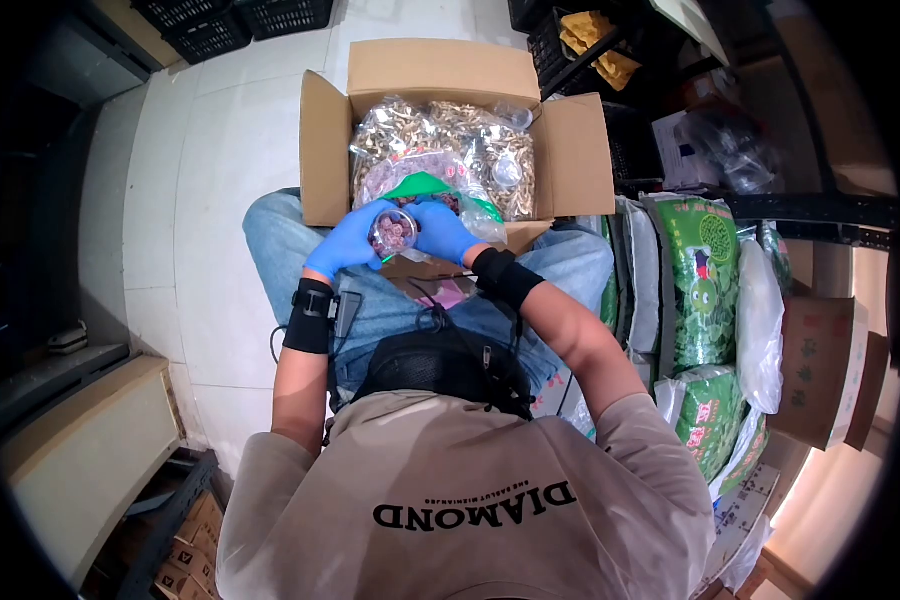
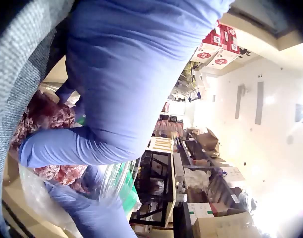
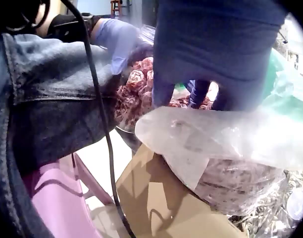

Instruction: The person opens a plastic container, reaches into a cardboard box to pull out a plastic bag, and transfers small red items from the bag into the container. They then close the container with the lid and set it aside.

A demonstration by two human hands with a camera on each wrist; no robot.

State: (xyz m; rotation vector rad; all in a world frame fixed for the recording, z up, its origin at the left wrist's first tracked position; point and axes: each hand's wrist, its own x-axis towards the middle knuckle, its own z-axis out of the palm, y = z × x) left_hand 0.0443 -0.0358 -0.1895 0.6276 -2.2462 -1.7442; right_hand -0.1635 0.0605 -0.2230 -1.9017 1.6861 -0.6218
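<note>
In the head view my gloved left hand (image 1: 348, 243) grips a round clear plastic jar (image 1: 394, 232) filled with dark red, white-frosted dried fruit. The same fruit (image 3: 136, 82) fills the jar in the right wrist view. My gloved right hand (image 1: 445, 230) is right beside it, at the mouth of a clear bag with green print (image 1: 410, 180). From the right wrist, the fingers of that hand (image 3: 216, 59) reach down behind the bag's pale edge (image 3: 191, 129), with more fruit showing between them. Its fingertips are hidden, so I cannot tell whether they pinch any fruit.
The bag lies over an open cardboard box (image 1: 575, 150) of bagged dried brownish strips (image 1: 395, 125), with clear lids (image 1: 507, 170) on top. Green printed sacks (image 1: 705, 280) stand to the right. Black crates (image 1: 285, 15) sit at the back. A cable (image 3: 99, 109) hangs near my legs.
</note>
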